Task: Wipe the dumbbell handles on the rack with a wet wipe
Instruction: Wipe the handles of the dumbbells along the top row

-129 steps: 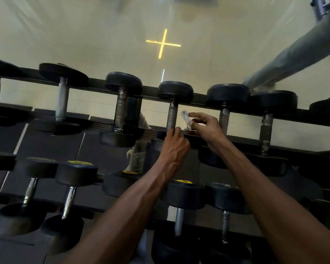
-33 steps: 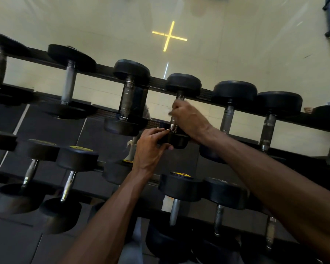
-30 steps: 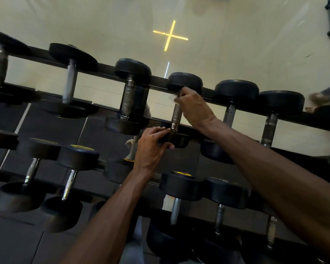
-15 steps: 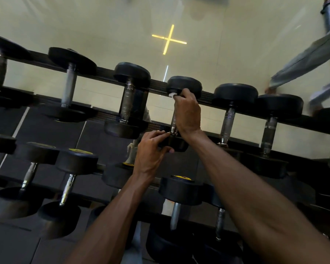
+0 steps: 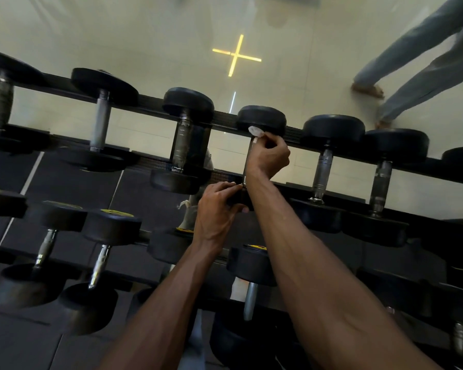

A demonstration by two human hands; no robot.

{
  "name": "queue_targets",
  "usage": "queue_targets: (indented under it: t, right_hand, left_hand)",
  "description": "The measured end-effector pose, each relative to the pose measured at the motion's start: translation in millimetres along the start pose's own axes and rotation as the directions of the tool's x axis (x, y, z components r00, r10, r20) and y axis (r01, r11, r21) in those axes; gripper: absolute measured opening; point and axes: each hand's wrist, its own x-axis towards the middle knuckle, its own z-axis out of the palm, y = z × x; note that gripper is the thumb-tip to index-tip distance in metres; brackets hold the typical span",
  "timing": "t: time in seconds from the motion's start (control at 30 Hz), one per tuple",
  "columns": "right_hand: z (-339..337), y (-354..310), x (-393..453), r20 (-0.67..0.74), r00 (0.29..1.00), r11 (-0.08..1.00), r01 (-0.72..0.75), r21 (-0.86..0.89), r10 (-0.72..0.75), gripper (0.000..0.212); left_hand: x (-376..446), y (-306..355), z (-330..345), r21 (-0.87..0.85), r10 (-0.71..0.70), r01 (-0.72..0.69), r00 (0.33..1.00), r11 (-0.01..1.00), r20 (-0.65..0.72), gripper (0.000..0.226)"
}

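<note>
Both hands are clamped on one dumbbell (image 5: 261,120): its knurled steel handle (image 5: 247,158) is gripped by the right hand (image 5: 267,156) through a crumpled white wet wipe (image 5: 255,131). Its round black rubber near head is held by the left hand (image 5: 217,209).

Two bare forearms rise from the bottom of the frame, with no sleeve, watch, band or glove visible on either, veins and tendons standing out along them, ending in the bare left hand (image 5: 216,212) at centre and the bare right hand (image 5: 268,156) above it.
</note>
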Motion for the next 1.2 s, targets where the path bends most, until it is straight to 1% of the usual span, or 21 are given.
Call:
queue_targets:
  t: [0.07, 0.13, 0.17, 0.2, 0.27, 0.37, 0.47, 0.53, 0.6, 0.67, 0.7, 0.8, 0.83, 0.9, 0.97, 1.0, 1.03, 1.1, 1.13, 1.2]
  right_hand:
    - [3.3, -0.1, 6.7, 0.003, 0.983, 0.978, -0.184, 0.099, 0.185, 0.011]
    - [-1.1, -3.6, 19.7, 0.042, 0.934, 0.920, -0.356, 0.164, 0.354, 0.014]
    - [-4.6, -5.0, 26.2, 0.072, 0.918, 0.906, -0.397, 0.148, 0.391, 0.015]
    - [-7.8, -4.6, 31.9, 0.098, 0.915, 0.910, -0.401, 0.107, 0.392, 0.014]
    - [-14.0, 0.2, 36.6, 0.149, 0.936, 0.944, -0.329, 0.036, 0.320, 0.014]
    - [-17.5, 8.3, 27.6, 0.177, 0.973, 0.989, -0.147, -0.030, 0.150, 0.017]
    - [-10.8, 7.1, 30.6, 0.140, 0.981, 0.991, -0.132, -0.027, 0.135, 0.008]
    - [-10.3, 8.4, 32.2, 0.139, 0.984, 0.994, -0.108, -0.032, 0.111, 0.008]
    - [-17.6, 13.8, 29.3, 0.190, 0.982, 0.997, 0.008, -0.080, 0.008, 0.006]
    - [-25.3, 14.7, 27.5, 0.249, 0.964, 0.985, 0.128, -0.116, -0.096, 0.005]
    - [-26.2, 14.9, 30.9, 0.263, 0.957, 0.979, 0.161, -0.129, -0.122, 0.005]
    - [-25.1, 10.1, 37.1, 0.267, 0.954, 0.968, 0.183, -0.170, -0.133, 0.005]
    - [-26.6, 10.9, 35.3, 0.282, 0.946, 0.957, 0.220, -0.190, -0.161, 0.005]
    - [-37.8, 14.8, 28.4, 0.355, 0.901, 0.915, 0.338, -0.219, -0.248, 0.002]
    - [-51.6, 22.9, 26.2, 0.443, 0.835, 0.851, 0.463, -0.248, -0.325, 0.007]
    - [-57.0, 24.9, 27.4, 0.473, 0.821, 0.842, 0.475, -0.257, -0.319, 0.007]
    - [-59.4, 26.8, 30.4, 0.484, 0.827, 0.855, 0.448, -0.262, -0.285, 0.006]
    - [-59.4, 25.0, 32.5, 0.479, 0.860, 0.916, 0.321, -0.240, -0.176, 0.011]
    - [-58.7, 23.6, 31.1, 0.476, 0.869, 0.929, 0.279, -0.244, -0.136, 0.015]
    - [-60.2, 21.9, 25.6, 0.494, 0.862, 0.914, 0.285, -0.289, -0.113, 0.019]
  left_hand:
    - [0.0, 0.8, -0.4, 0.000, -0.003, 0.003, 1.000, 1.000, -0.004, 0.054]
    - [-0.6, 2.9, -0.9, -0.013, -0.017, 0.017, 1.000, 1.000, -0.008, 0.054]
    - [-0.8, 3.7, -1.0, -0.023, -0.022, 0.021, 1.000, 0.999, -0.010, 0.053]
    - [-1.0, 3.8, -0.8, -0.034, -0.022, 0.022, 1.000, 0.999, -0.015, 0.053]
    - [-1.0, 1.9, 0.1, -0.039, -0.017, 0.016, 0.999, 0.999, -0.029, 0.052]
    - [-0.8, -0.4, 1.9, -0.037, -0.013, 0.012, 0.999, 0.999, -0.038, 0.053]
    - [-1.1, 1.9, 1.7, -0.036, -0.016, 0.014, 0.999, 0.999, -0.038, 0.053]
    - [-0.6, 1.7, 2.3, -0.030, -0.015, 0.014, 0.999, 0.999, -0.031, 0.053]
    - [-0.8, 0.0, 3.4, -0.018, -0.015, 0.015, 1.000, 1.000, -0.024, 0.054]
    - [-0.4, -2.0, 3.8, -0.014, -0.016, 0.015, 0.999, 1.000, -0.031, 0.055]
    - [-0.2, -2.8, 4.2, -0.008, -0.014, 0.013, 0.999, 1.000, -0.034, 0.055]
    - [0.4, -1.2, 4.2, 0.001, -0.010, 0.010, 1.000, 1.000, -0.028, 0.055]
    - [0.7, -1.3, 3.7, 0.008, -0.008, 0.008, 1.000, 1.000, -0.030, 0.055]
    - [0.4, -2.3, 3.1, 0.014, 0.002, -0.001, 1.000, 1.000, -0.031, 0.055]
    - [-0.2, -2.6, 3.1, 0.015, 0.005, -0.005, 0.999, 1.000, -0.032, 0.056]
    - [-0.3, -2.7, 3.3, 0.014, 0.006, -0.005, 0.999, 1.000, -0.034, 0.056]
    - [-0.3, -2.4, 3.6, 0.010, 0.003, -0.002, 0.999, 1.000, -0.035, 0.056]
    - [0.1, -0.1, 3.8, 0.007, -0.010, 0.011, 0.999, 1.000, -0.032, 0.056]
    - [0.1, 0.4, 3.8, 0.007, -0.014, 0.014, 0.999, 1.000, -0.032, 0.056]
    - [0.1, -0.9, 3.3, 0.006, -0.009, 0.010, 0.999, 1.000, -0.035, 0.056]
